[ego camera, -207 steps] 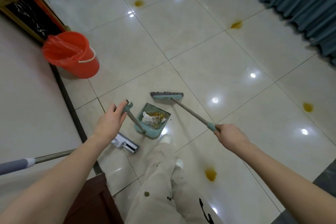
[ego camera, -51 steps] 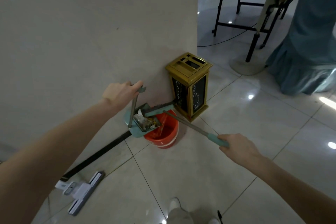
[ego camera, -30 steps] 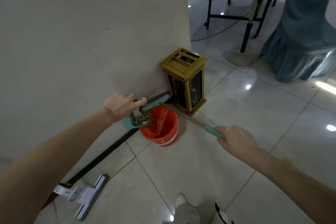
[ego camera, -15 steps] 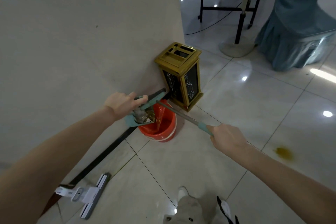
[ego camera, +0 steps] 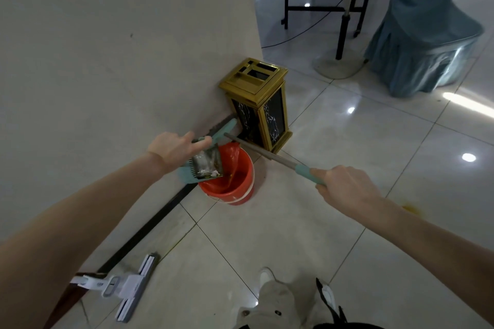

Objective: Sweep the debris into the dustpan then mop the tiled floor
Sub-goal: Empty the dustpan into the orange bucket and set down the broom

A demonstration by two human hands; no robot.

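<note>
My left hand (ego camera: pixel 173 147) grips the handle of the teal dustpan (ego camera: pixel 203 167), which is tipped steeply over the rim of the red bucket (ego camera: pixel 235 184). Debris still clings inside the pan near its lower lip. My right hand (ego camera: pixel 344 184) holds the broom handle (ego camera: pixel 262 153) by its teal grip; the broom head (ego camera: pixel 222 127) points up against the wall above the dustpan. A white flat mop head (ego camera: pixel 128 286) lies on the tiled floor (ego camera: pixel 267 235) at the lower left.
A gold and black bin (ego camera: pixel 259 104) stands at the wall corner right behind the bucket. A yellow stain (ego camera: pixel 411 207) marks the floor by my right forearm. A fan base (ego camera: pixel 336 65), chair legs and a blue draped cover (ego camera: pixel 425 35) stand at the back right.
I carried the dustpan and broom from the open floor to the bucket, then tipped the pan steeper over it. The view has dropped and moved closer.
</note>
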